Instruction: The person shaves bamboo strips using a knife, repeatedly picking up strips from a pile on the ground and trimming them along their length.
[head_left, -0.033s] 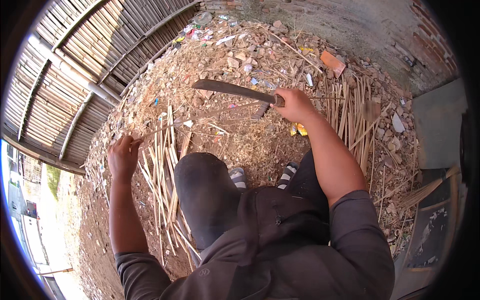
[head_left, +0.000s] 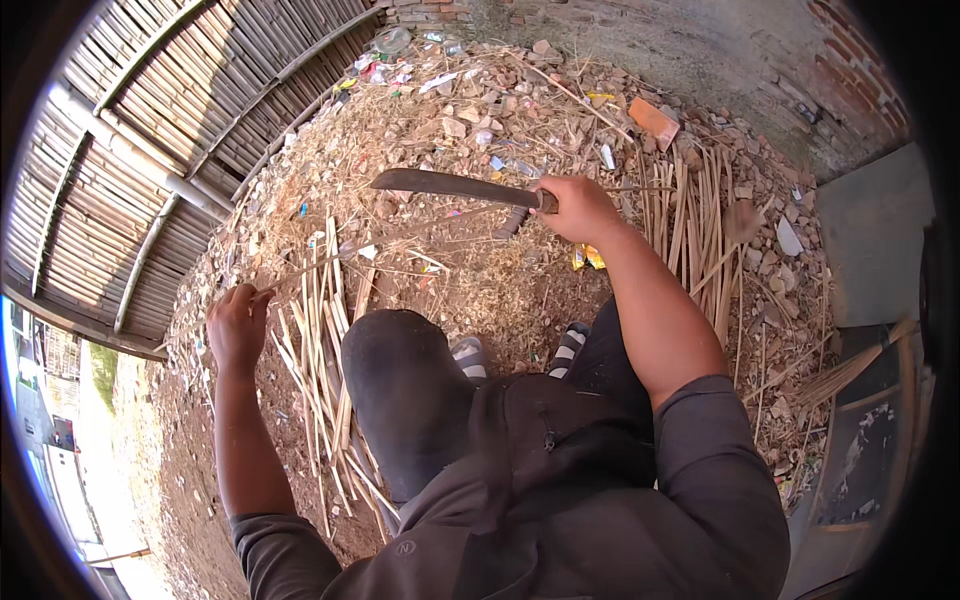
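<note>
My right hand (head_left: 580, 210) is wrapped round the handle of a machete (head_left: 450, 185). Its dark, broad blade points left across the space ahead of my knees. In my left hand (head_left: 237, 325), closed fingers pinch a long thin bamboo strip (head_left: 410, 232). That strip slants up from the left hand toward the machete, passing just below the blade; whether it touches the blade I cannot tell. A short dark stick-like piece (head_left: 512, 222) lies below the machete's handle end.
Split bamboo strips (head_left: 318, 330) lie beside my left knee, and another pile of strips (head_left: 690, 225) is at right. Rubble, dry shavings and litter cover the ground. A bamboo fence (head_left: 150, 130) stands left, a brick (head_left: 653, 122) and a wall (head_left: 690, 60) at the back.
The whole view has shifted slightly, so things sit a little further left. Both hands keep their grips, and the machete and strip hold nearly the same pose.
</note>
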